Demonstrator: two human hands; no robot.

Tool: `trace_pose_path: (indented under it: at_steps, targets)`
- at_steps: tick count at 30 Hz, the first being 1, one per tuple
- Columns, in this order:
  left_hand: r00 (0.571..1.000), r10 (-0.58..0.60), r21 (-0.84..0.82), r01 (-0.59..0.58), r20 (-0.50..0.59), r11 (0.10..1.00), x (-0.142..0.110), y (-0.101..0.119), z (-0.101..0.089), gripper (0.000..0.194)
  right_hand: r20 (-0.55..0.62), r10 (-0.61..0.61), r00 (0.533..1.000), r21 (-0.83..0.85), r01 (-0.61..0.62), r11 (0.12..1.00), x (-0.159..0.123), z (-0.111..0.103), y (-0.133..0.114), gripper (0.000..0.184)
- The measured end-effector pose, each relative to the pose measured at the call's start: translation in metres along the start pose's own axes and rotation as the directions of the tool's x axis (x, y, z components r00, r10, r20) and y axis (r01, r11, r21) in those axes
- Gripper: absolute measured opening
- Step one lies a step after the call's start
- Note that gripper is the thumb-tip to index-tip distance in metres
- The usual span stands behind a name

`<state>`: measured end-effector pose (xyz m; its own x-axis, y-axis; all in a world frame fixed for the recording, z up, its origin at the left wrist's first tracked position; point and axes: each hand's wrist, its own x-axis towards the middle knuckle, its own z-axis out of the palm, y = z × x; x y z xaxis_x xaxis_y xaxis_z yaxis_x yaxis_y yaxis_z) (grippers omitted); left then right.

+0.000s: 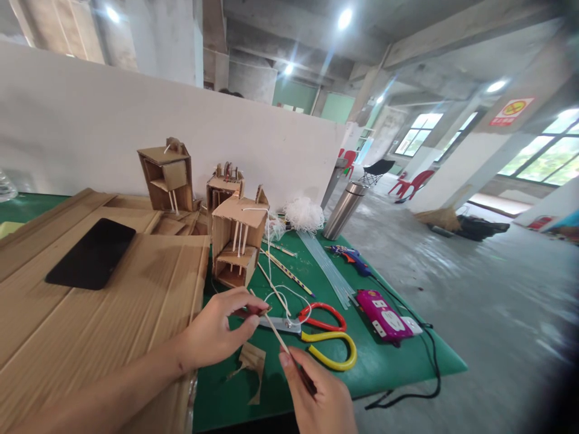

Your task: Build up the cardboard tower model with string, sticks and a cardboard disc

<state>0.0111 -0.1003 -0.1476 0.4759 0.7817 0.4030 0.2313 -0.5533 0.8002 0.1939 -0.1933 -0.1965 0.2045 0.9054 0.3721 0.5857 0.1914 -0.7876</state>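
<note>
My right hand (312, 389) is closed round the lower end of a thin wooden stick (277, 333), which slants up toward my left. The fingertips of my left hand (221, 322) pinch a small brown piece, apparently cardboard (263, 311), against the stick; whether the stick passes through it I cannot tell. Just beyond lie scissors (323, 316) with one red and one yellow handle. A torn cardboard scrap (253, 357) rests below my left hand. Behind the hands stands a small cardboard box model (239, 241) with sticks inside and white string (270, 259) trailing from its top.
Cardboard sheets (149, 301) with a black phone (91, 253) cover the left side. On the green table (384, 361) are glue sticks (326, 265), a glue gun (350, 259), a pink power strip (382, 316) and a steel flask (346, 211). A white partition (90, 120) rises behind.
</note>
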Motion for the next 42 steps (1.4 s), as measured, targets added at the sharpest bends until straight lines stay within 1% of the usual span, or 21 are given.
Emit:
trace_pose_path:
  at_steps: [4,6,8,10,16,18,20,23,25,27,30,33,36,39,42]
  targets:
    - [0.994,-0.102,-0.117,0.097,-0.033,0.988,-0.001,-0.004,-0.001,0.028,0.100,0.018,0.995,0.103,-0.028,0.994,0.002,-0.005,-0.005,0.043]
    - [0.990,-0.140,-0.117,0.135,-0.033,0.984,0.000,-0.005,-0.002,0.025,0.131,0.028,0.991,0.125,-0.044,0.991,0.002,-0.007,-0.006,0.047]
    - [0.988,-0.153,-0.088,0.150,-0.025,0.985,0.002,-0.004,-0.002,0.018,0.128,0.043,0.991,0.115,-0.058,0.992,0.001,-0.008,-0.005,0.051]
    - [0.988,-0.156,-0.076,0.154,-0.015,0.985,0.003,-0.002,-0.002,0.015,0.110,0.052,0.993,0.101,-0.064,0.993,0.000,-0.008,-0.002,0.052]
    - [0.985,-0.165,-0.081,0.168,0.052,0.982,0.004,0.001,-0.001,0.011,0.056,0.089,0.994,0.140,-0.096,0.986,-0.004,-0.001,0.006,0.045]
    - [0.984,-0.166,-0.082,0.170,0.060,0.982,0.004,0.001,-0.001,0.012,0.042,0.063,0.997,0.122,-0.068,0.990,-0.003,-0.002,0.007,0.044]
    - [0.984,-0.164,-0.090,0.170,0.064,0.981,0.004,0.000,0.000,0.013,0.038,0.012,0.999,0.083,-0.015,0.996,0.000,-0.007,0.008,0.040]
    - [0.984,-0.160,-0.115,0.168,0.076,0.979,0.005,-0.001,0.000,0.014,0.066,-0.104,0.992,0.022,0.103,0.994,0.006,-0.017,0.013,0.030]
    - [0.983,-0.161,-0.134,0.173,0.090,0.976,0.005,-0.001,0.000,0.014,0.103,-0.158,0.982,-0.017,0.161,0.987,0.010,-0.025,0.016,0.026]
    - [0.980,-0.168,-0.151,0.182,0.104,0.972,0.005,-0.002,0.000,0.014,0.134,-0.175,0.975,-0.076,0.186,0.980,0.013,-0.031,0.018,0.024]
    - [0.976,-0.179,-0.163,0.199,0.124,0.966,0.004,-0.002,-0.001,0.014,0.143,-0.200,0.969,-0.178,0.224,0.958,0.019,-0.037,0.016,0.024]
    - [0.973,-0.190,-0.167,0.211,0.133,0.963,0.003,-0.003,-0.002,0.015,0.107,-0.266,0.958,-0.244,0.285,0.927,0.027,-0.039,0.010,0.031]
    - [0.971,-0.200,-0.163,0.220,0.130,0.962,0.003,-0.005,-0.003,0.016,0.078,-0.315,0.946,-0.270,0.324,0.906,0.036,-0.040,0.007,0.036]
    - [0.972,-0.198,-0.158,0.217,0.124,0.963,0.003,-0.006,-0.004,0.017,0.082,-0.334,0.939,-0.256,0.344,0.904,0.041,-0.038,0.004,0.035]
    - [0.977,-0.159,-0.146,0.180,0.145,0.973,0.002,-0.005,-0.003,0.015,0.131,-0.340,0.931,-0.221,0.362,0.906,0.043,-0.030,-0.001,0.031]
